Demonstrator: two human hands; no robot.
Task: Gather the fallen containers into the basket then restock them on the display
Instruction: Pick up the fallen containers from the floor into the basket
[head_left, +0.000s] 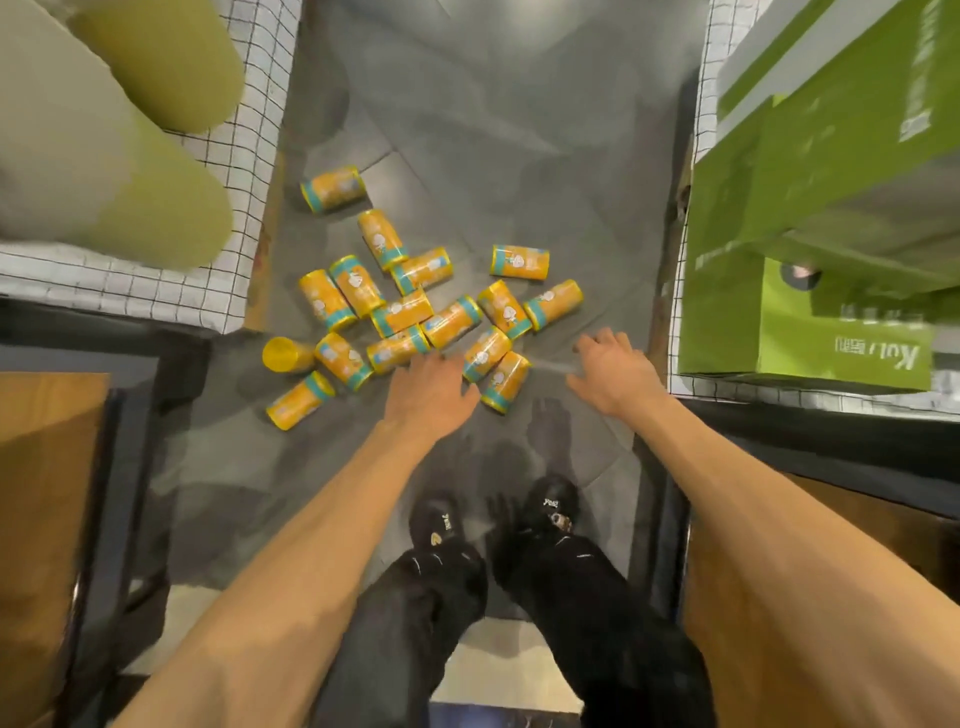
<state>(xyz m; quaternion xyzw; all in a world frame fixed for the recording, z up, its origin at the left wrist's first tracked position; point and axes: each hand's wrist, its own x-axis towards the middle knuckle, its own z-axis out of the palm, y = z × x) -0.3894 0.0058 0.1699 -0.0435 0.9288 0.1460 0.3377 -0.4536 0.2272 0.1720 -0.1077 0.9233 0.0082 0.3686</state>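
Orange containers (452, 321), labels blurred; green boxes (810, 208) cropped.

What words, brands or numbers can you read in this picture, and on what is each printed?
"Ku": upside-down white letters on the lower green carton; the characters beside them are blurred.
Upper green carton: white print, too blurred to read.
Orange cans: labels too blurred to read.
Black shoes: small white marks, unreadable.
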